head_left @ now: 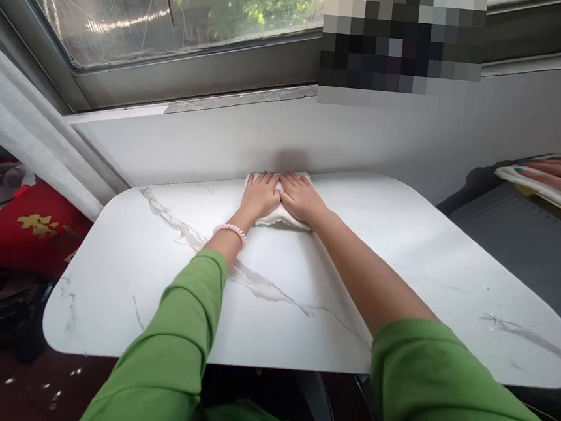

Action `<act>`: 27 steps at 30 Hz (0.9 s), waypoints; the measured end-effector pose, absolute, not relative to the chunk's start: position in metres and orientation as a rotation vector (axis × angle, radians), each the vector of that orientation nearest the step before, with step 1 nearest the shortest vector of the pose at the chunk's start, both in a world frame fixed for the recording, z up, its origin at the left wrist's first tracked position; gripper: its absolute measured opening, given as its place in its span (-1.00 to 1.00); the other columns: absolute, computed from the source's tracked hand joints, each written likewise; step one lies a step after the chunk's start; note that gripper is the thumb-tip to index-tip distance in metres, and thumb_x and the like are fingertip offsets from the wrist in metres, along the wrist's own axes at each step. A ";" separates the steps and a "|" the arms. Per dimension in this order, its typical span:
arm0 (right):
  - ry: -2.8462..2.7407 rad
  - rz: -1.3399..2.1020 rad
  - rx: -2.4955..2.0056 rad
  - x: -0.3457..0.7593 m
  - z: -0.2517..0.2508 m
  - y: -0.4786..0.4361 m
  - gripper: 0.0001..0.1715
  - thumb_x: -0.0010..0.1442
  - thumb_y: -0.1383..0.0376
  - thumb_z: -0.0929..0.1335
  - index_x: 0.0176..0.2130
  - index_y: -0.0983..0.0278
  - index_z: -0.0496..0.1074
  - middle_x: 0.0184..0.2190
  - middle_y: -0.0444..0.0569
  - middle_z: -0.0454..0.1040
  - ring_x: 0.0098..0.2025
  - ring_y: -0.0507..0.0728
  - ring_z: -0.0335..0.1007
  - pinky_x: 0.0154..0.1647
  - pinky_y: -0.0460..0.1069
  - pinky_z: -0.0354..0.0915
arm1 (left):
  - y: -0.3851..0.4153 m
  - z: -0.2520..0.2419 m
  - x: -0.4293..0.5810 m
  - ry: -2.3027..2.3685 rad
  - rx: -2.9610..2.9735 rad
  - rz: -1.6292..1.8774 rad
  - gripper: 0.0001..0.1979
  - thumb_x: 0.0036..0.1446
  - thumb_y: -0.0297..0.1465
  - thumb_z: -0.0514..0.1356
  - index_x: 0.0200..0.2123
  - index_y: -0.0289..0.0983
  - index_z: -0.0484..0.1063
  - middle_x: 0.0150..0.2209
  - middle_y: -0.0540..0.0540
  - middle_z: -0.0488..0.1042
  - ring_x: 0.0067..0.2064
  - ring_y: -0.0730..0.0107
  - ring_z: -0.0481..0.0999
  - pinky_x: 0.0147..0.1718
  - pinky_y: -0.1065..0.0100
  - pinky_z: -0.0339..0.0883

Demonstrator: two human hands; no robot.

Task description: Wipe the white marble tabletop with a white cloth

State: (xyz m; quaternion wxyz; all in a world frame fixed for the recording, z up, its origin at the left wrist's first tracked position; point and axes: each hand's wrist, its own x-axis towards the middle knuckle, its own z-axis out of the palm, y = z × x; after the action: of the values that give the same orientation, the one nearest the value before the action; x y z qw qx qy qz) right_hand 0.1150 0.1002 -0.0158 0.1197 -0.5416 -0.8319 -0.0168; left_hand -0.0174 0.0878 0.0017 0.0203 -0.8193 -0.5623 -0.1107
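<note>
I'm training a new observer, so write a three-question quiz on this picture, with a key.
1. What lies under the person's bare left hand and bare right hand?
2. True or false: the white, grey-veined tabletop has rounded corners.
3. Which wrist wears the pale pink beaded band? a) left b) right

Key: 1. A white fabric cloth. 2. True. 3. a.

Surface (112,274): white, with grey-brown marble veining. Cloth (284,219), at its twelve o'clock: off-white. Sleeves (171,338): plain green. Bracelet (230,230): pale pink. Nine o'clock: red fabric (23,234) with gold motif. Three o'clock: co-worker's nails (519,169), teal. Twelve o'clock: foliage (263,6), mottled green.
</note>
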 end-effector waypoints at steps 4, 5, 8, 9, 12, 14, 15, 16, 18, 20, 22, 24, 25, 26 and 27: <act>-2.415 -0.075 -1.509 0.121 -0.023 0.112 -0.33 0.27 0.26 0.01 0.24 0.55 0.13 0.26 0.24 0.16 0.31 0.28 0.00 0.27 0.23 -0.01 | 0.096 -0.002 -0.013 -1.782 -2.511 -0.388 -0.52 0.27 -0.44 -0.17 0.22 -0.30 0.18 0.27 -0.10 0.19 0.30 0.30 0.08 0.30 0.10 -0.20; -2.414 -0.078 -1.493 0.121 -0.025 0.112 -0.33 0.27 0.26 0.01 0.24 0.55 0.13 0.26 0.25 0.16 0.31 0.29 0.00 0.27 0.24 -0.01 | 0.096 -0.002 -0.014 -1.782 -2.515 -0.383 -0.52 0.27 -0.44 -0.17 0.23 -0.30 0.17 0.27 -0.10 0.18 0.30 0.31 0.07 0.30 0.10 -0.20; -2.419 -0.078 -1.481 0.122 -0.026 0.110 -0.33 0.26 0.26 0.02 0.24 0.55 0.12 0.27 0.26 0.15 0.31 0.31 -0.01 0.26 0.27 -0.01 | 0.090 0.000 -0.015 -1.787 -2.519 -0.346 -0.50 0.27 -0.45 -0.18 0.24 -0.30 0.15 0.29 -0.09 0.15 0.31 0.31 0.05 0.30 0.09 -0.22; -2.431 -0.075 -1.477 0.123 -0.026 0.108 -0.33 0.26 0.26 0.02 0.25 0.55 0.11 0.27 0.26 0.15 0.31 0.31 -0.01 0.26 0.27 -0.02 | 0.087 0.000 -0.014 -1.793 -2.517 -0.332 -0.50 0.27 -0.45 -0.18 0.25 -0.31 0.14 0.30 -0.10 0.14 0.32 0.31 0.04 0.30 0.09 -0.23; -2.478 -0.077 -1.444 0.127 -0.024 0.096 -0.33 0.26 0.27 0.02 0.26 0.53 0.09 0.28 0.23 0.12 0.32 0.29 -0.04 0.27 0.27 -0.03 | 0.071 0.001 -0.011 -1.839 -2.495 -0.314 -0.49 0.28 -0.43 -0.19 0.27 -0.32 0.11 0.31 -0.12 0.10 0.33 0.30 0.01 0.30 0.08 -0.25; -2.509 -0.087 -1.420 0.131 -0.024 0.082 -0.33 0.27 0.27 0.01 0.28 0.51 0.06 0.30 0.21 0.09 0.34 0.27 -0.07 0.28 0.25 -0.04 | 0.055 0.001 -0.007 -1.868 -2.481 -0.332 -0.49 0.28 -0.41 -0.19 0.27 -0.34 0.10 0.32 -0.14 0.08 0.34 0.28 -0.02 0.30 0.07 -0.26; -2.523 -0.094 -1.413 0.134 -0.024 0.074 -0.32 0.27 0.26 0.01 0.29 0.50 0.05 0.31 0.20 0.08 0.34 0.26 -0.08 0.29 0.24 -0.04 | 0.046 0.000 -0.005 -1.872 -2.478 -0.346 -0.49 0.28 -0.41 -0.19 0.27 -0.35 0.10 0.32 -0.15 0.07 0.34 0.27 -0.02 0.31 0.06 -0.26; -2.536 -0.100 -1.408 0.136 -0.025 0.064 -0.32 0.28 0.26 0.01 0.30 0.49 0.03 0.31 0.19 0.07 0.35 0.26 -0.10 0.29 0.24 -0.05 | 0.036 0.000 -0.004 -1.871 -2.479 -0.361 -0.49 0.28 -0.40 -0.19 0.27 -0.36 0.10 0.32 -0.15 0.07 0.34 0.27 -0.02 0.31 0.06 -0.27; -2.555 -0.108 -1.404 0.141 -0.025 0.041 -0.31 0.29 0.26 0.01 0.32 0.47 -0.02 0.32 0.18 0.04 0.35 0.25 -0.12 0.30 0.24 -0.06 | 0.015 0.000 -0.002 -1.857 -2.494 -0.382 -0.49 0.29 -0.40 -0.19 0.27 -0.36 0.11 0.32 -0.15 0.08 0.34 0.26 -0.02 0.31 0.05 -0.27; -2.563 -0.114 -1.410 0.146 -0.025 0.013 -0.30 0.30 0.24 0.01 0.34 0.47 -0.09 0.33 0.18 0.02 0.36 0.27 -0.15 0.31 0.24 -0.06 | -0.009 0.000 -0.001 -1.826 -2.538 -0.376 -0.48 0.29 -0.39 -0.19 0.27 -0.37 0.10 0.32 -0.15 0.07 0.34 0.25 -0.03 0.31 0.04 -0.27; -2.566 -0.135 -1.407 0.150 -0.025 -0.020 -0.28 0.32 0.24 0.01 0.36 0.46 -0.23 0.34 0.19 -0.02 0.36 0.28 -0.18 0.31 0.25 -0.06 | -0.035 0.002 0.000 -1.771 -2.595 -0.342 -0.48 0.30 -0.38 -0.20 0.28 -0.39 0.08 0.33 -0.16 0.05 0.35 0.23 -0.04 0.31 0.03 -0.28; -2.565 -0.182 -1.355 0.155 -0.025 -0.054 -0.25 0.33 0.25 0.01 0.37 0.41 -0.44 0.36 0.16 -0.09 0.37 0.27 -0.21 0.31 0.26 -0.07 | -0.065 0.004 0.001 -1.702 -2.645 -0.293 -0.47 0.31 -0.35 -0.20 0.29 -0.42 0.04 0.33 -0.19 0.02 0.36 0.19 -0.08 0.31 0.00 -0.29; -2.560 -0.210 -1.316 0.158 -0.024 -0.072 -0.23 0.34 0.26 0.01 0.35 0.37 -0.55 0.37 0.13 -0.13 0.37 0.27 -0.23 0.31 0.26 -0.07 | -0.079 0.005 0.002 -1.669 -2.664 -0.267 -0.46 0.31 -0.34 -0.20 0.30 -0.44 0.02 0.34 -0.21 0.01 0.36 0.15 -0.10 0.31 -0.02 -0.30; -2.554 -0.232 -1.281 0.160 -0.023 -0.088 -0.22 0.34 0.26 0.01 0.33 0.34 -0.62 0.38 0.13 -0.17 0.37 0.27 -0.23 0.31 0.27 -0.06 | -0.094 0.007 0.003 -1.635 -2.688 -0.240 -0.45 0.32 -0.32 -0.20 0.30 -0.46 0.01 0.34 -0.23 -0.01 0.36 0.12 -0.12 0.31 -0.04 -0.30; -2.549 -0.244 -1.257 0.162 -0.021 -0.103 -0.20 0.35 0.27 0.01 0.32 0.33 -0.67 0.38 0.12 -0.20 0.37 0.28 -0.23 0.31 0.28 -0.05 | -0.107 0.008 0.004 -1.603 -2.711 -0.216 -0.44 0.32 -0.31 -0.20 0.30 -0.48 -0.01 0.35 -0.24 -0.03 0.37 0.09 -0.14 0.30 -0.06 -0.31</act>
State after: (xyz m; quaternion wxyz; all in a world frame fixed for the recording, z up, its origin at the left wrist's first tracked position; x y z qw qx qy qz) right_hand 0.1624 -0.1029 -0.0212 0.1439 -0.4359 -0.8844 -0.0848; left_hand 0.0037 -0.1071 0.0084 -0.0078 -0.8588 -0.5077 -0.0683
